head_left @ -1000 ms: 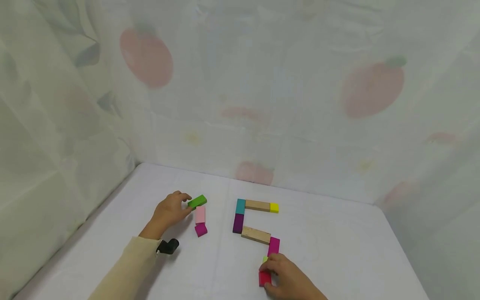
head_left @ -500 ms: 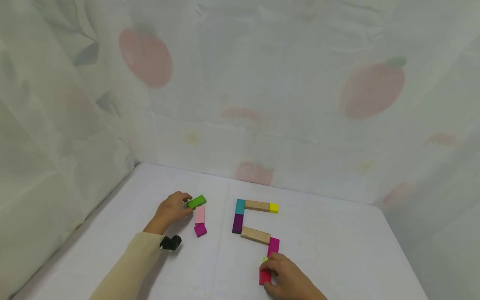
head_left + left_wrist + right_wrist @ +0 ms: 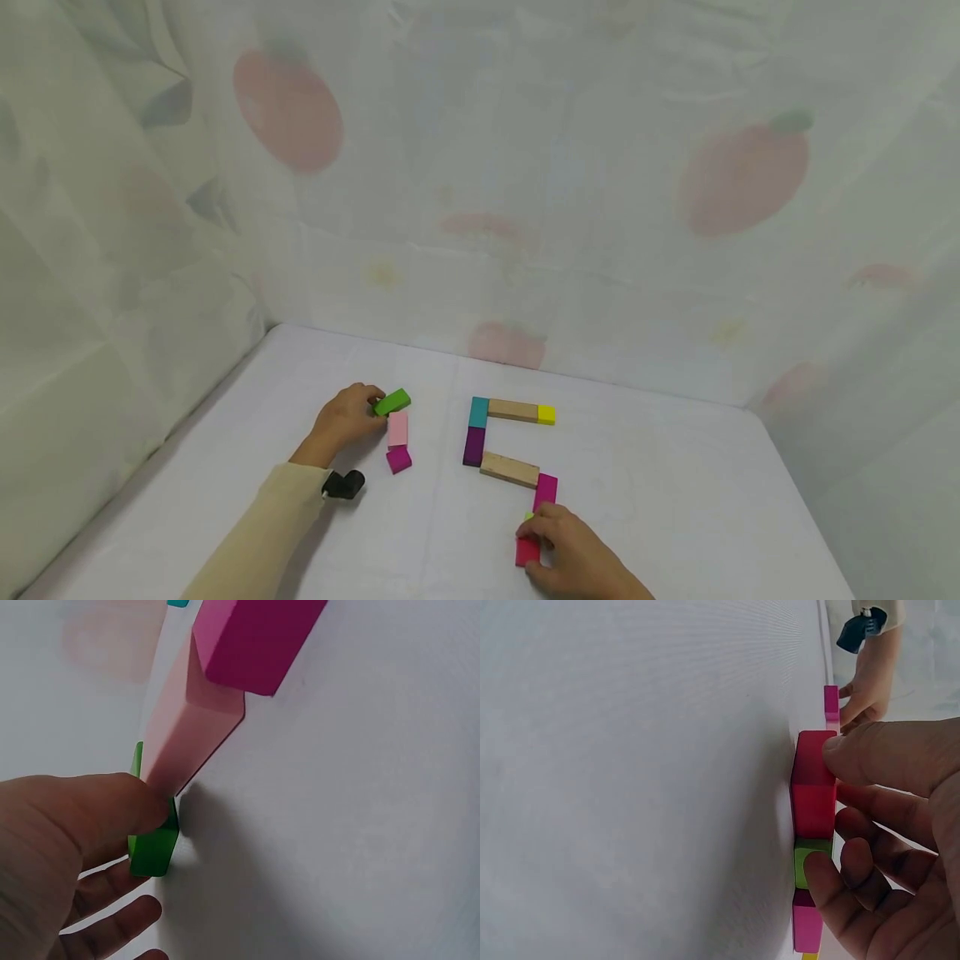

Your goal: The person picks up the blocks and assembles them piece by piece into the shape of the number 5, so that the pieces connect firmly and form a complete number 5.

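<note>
My left hand (image 3: 348, 419) pinches the near-left end of a green block (image 3: 392, 402) between thumb and fingers. That block slants above a light pink block (image 3: 398, 429), whose lower end meets a magenta block (image 3: 399, 459). In the left wrist view the thumb lies over the green block (image 3: 154, 851). My right hand (image 3: 573, 554) grips a red block (image 3: 527, 551), with the thumb on its near end (image 3: 814, 784). Just beyond it a lime green block (image 3: 812, 862) is partly covered by my fingers, followed by a second magenta block (image 3: 546, 492).
A teal block (image 3: 479, 412), a natural wood block (image 3: 513, 410) and a yellow block (image 3: 547, 415) form the top of a bent line. A purple block (image 3: 474, 446) and another wood block (image 3: 510, 469) continue it. Fabric curtains (image 3: 570, 208) stand behind the white table (image 3: 675, 500).
The red block has slid slightly away from me, toward the lime green one. My left wrist and sleeve have shifted a little to the right; the green block has hardly moved.
</note>
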`<state>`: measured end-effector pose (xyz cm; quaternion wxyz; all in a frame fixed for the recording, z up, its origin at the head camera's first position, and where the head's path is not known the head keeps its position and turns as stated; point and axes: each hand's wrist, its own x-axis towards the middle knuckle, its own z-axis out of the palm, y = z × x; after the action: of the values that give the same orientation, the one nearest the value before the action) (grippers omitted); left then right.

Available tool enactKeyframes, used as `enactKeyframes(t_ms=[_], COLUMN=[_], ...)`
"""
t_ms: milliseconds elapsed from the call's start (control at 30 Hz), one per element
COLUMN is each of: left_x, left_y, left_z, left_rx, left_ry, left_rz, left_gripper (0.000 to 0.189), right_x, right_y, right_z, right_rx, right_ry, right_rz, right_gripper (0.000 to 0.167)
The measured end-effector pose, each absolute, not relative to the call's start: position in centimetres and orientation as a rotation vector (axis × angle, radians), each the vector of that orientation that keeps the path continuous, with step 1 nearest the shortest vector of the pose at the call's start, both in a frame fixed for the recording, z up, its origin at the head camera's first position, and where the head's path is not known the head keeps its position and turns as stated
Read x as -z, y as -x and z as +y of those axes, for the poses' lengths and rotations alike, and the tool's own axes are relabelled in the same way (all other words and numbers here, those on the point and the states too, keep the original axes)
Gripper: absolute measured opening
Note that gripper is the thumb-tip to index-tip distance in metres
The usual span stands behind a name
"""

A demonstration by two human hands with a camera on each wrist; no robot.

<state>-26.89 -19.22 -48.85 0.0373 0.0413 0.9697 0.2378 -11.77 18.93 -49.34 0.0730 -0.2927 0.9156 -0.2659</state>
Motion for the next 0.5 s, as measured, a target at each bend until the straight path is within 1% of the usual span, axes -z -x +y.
enactKeyframes(t_ms=[200, 500], left_x=[48.83, 48.76], left_y=[26.91, 26.49], left_z=[-19.01, -19.39], left_rx=[-0.742, -0.83], left_ry=[-0.116, -0.005], left_rz=[2.985, 3.005], left_gripper=[0.04, 0.038], right_x=[49.13, 49.05], right_y=[11.89, 11.91], right_z=[18.91, 18.83], right_rx=[0.781, 0.784], right_ry=[0.871, 0.842], right_rz=[2.742, 2.731], right_gripper=[0.024, 0.027])
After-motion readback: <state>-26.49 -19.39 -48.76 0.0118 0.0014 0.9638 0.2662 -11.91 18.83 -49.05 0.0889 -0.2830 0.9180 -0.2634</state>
